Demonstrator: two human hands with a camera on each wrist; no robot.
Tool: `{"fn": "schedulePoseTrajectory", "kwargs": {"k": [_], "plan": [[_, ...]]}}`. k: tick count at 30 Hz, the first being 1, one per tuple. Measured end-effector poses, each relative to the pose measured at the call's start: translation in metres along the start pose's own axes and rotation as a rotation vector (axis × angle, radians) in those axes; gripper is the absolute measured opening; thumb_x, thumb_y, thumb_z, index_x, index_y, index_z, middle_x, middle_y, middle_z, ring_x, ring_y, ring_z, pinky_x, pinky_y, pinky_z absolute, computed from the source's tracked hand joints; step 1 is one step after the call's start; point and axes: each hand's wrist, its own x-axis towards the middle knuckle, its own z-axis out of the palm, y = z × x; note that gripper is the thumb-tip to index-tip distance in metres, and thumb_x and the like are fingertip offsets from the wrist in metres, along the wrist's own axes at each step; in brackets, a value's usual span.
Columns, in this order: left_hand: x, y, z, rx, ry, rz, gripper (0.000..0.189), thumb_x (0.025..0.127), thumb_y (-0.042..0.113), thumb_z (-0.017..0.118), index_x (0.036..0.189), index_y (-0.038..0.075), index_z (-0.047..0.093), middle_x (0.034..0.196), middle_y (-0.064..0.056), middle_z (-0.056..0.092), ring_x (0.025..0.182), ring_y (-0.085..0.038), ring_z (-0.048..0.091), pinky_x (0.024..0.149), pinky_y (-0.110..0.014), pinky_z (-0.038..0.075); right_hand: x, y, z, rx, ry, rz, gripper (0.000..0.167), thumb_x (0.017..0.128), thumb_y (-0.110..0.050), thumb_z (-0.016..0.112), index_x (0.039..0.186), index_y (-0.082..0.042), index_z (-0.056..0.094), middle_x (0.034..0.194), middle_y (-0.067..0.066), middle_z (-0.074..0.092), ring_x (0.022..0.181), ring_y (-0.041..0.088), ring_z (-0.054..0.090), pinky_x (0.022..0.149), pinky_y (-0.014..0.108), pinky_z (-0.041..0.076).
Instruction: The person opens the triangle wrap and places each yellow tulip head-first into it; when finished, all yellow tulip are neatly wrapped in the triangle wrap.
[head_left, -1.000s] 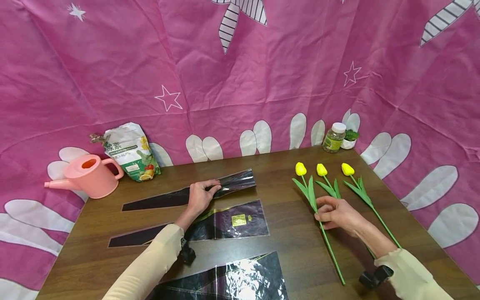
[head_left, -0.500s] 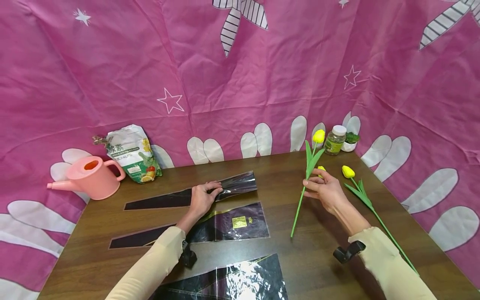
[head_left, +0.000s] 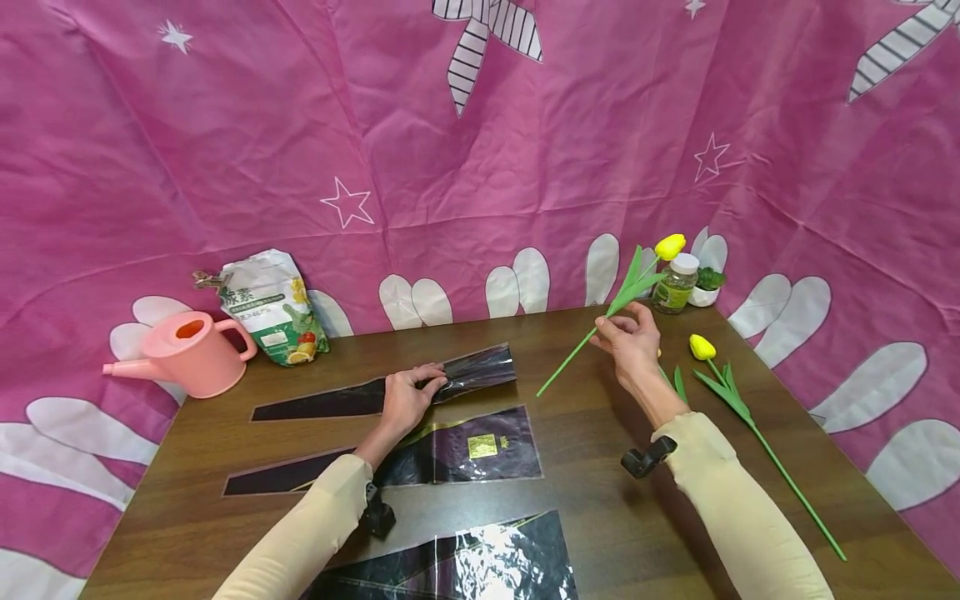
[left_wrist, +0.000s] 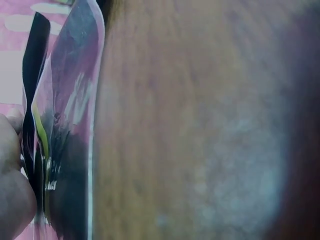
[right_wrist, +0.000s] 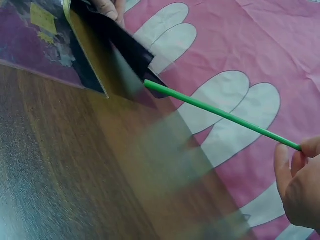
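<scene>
Yellow tulip (head_left: 628, 293) has moved farther back over the desk (head_left: 592, 500) and tipped over more since half a second ago; the flower head now leans up and right, the bare stem end points down and left. Right hand (head_left: 630, 337) pinches the stem just below the leaves, thumb and fingertips on it, so bloom and leaves sit beyond the hand and the lower stem sticks out to its left. Stem end is near the right end of the black wrapper (head_left: 480, 367), apart from it in the head view; right wrist view shows them overlapping, contact can't be told. Left hand (head_left: 408, 396) grips that wrapper between thumb and fingers, same spot as before. Two more wrappers lie nearer the person: middle wrapper (head_left: 480, 450), front wrapper (head_left: 495, 554). Right side: second tulip (head_left: 731, 398) lies on the desk, third tulip (head_left: 678, 383) mostly hidden behind the right arm. Back right, jar (head_left: 675, 287) beside potted plant (head_left: 707, 287). Back left, pink watering can (head_left: 198, 354) next to bag (head_left: 276, 308).
</scene>
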Motion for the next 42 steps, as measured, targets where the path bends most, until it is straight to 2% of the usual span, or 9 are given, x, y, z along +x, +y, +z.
{"fn": "schedulePoseTrajectory", "kwargs": {"k": [8,14,18,22,27,33,37,42], "plan": [[0.002,0.001,0.002,-0.028,0.007,0.006,0.009,0.083,0.002,0.081,0.091,0.0,0.08,0.101,-0.014,0.075,0.105,-0.032,0.069,0.1,-0.051,0.047,0.007,0.015,0.009,0.042,0.113,-0.083,0.042,0.087,0.019,0.064,0.113,-0.009,0.045,0.073,0.004,0.059,0.059,0.012,0.067,0.061,0.031,0.06],[0.001,0.002,0.003,-0.039,0.018,0.005,0.009,0.082,0.001,0.082,0.091,0.0,0.08,0.099,-0.012,0.075,0.104,-0.031,0.069,0.1,-0.051,0.047,0.008,0.022,0.016,0.041,0.161,-0.098,0.046,0.086,0.018,0.066,0.115,-0.011,0.044,0.072,0.002,0.057,0.057,0.011,0.065,0.063,0.032,0.06],[0.001,0.003,0.005,-0.039,0.026,0.015,0.008,0.081,0.0,0.082,0.09,0.0,0.08,0.097,-0.012,0.075,0.103,-0.031,0.07,0.1,-0.051,0.047,0.009,0.028,0.022,0.044,0.19,-0.124,0.047,0.086,0.017,0.067,0.118,-0.008,0.043,0.072,0.003,0.056,0.058,0.012,0.063,0.064,0.032,0.06],[0.001,0.003,0.006,-0.041,0.029,0.023,0.009,0.081,0.001,0.082,0.09,0.0,0.08,0.098,-0.012,0.075,0.103,-0.031,0.07,0.099,-0.052,0.047,0.006,0.035,0.028,0.032,0.176,-0.123,0.049,0.085,0.016,0.068,0.12,-0.006,0.041,0.074,0.004,0.055,0.061,0.012,0.065,0.062,0.029,0.059],[0.002,0.004,0.006,-0.034,0.031,0.034,0.009,0.081,0.001,0.082,0.089,0.0,0.08,0.098,-0.012,0.075,0.102,-0.032,0.07,0.098,-0.053,0.048,-0.001,0.044,0.034,0.019,0.149,-0.085,0.054,0.085,0.016,0.069,0.124,-0.006,0.039,0.078,0.008,0.054,0.065,0.015,0.066,0.066,0.034,0.06],[0.0,0.003,0.006,-0.031,0.039,0.04,0.008,0.081,0.0,0.082,0.089,0.0,0.08,0.098,-0.013,0.075,0.103,-0.033,0.07,0.098,-0.054,0.048,-0.008,0.052,0.039,0.004,0.146,-0.07,0.06,0.085,0.014,0.071,0.129,-0.003,0.035,0.076,0.006,0.055,0.063,0.013,0.066,0.064,0.03,0.06],[-0.001,0.004,0.007,-0.034,0.029,0.02,0.008,0.081,0.001,0.082,0.089,0.001,0.08,0.099,-0.012,0.075,0.105,-0.032,0.069,0.1,-0.053,0.047,-0.014,0.058,0.042,-0.015,0.161,-0.06,0.064,0.083,0.013,0.073,0.132,-0.001,0.034,0.074,0.005,0.057,0.057,0.013,0.066,0.062,0.028,0.059],[-0.003,0.004,0.01,-0.032,0.03,0.014,0.008,0.081,0.001,0.082,0.089,0.002,0.081,0.098,-0.012,0.075,0.105,-0.031,0.069,0.1,-0.051,0.047,-0.021,0.065,0.048,-0.017,0.167,-0.06,0.059,0.082,0.013,0.074,0.125,-0.002,0.035,0.071,0.005,0.059,0.053,0.012,0.065,0.059,0.028,0.059]]}}
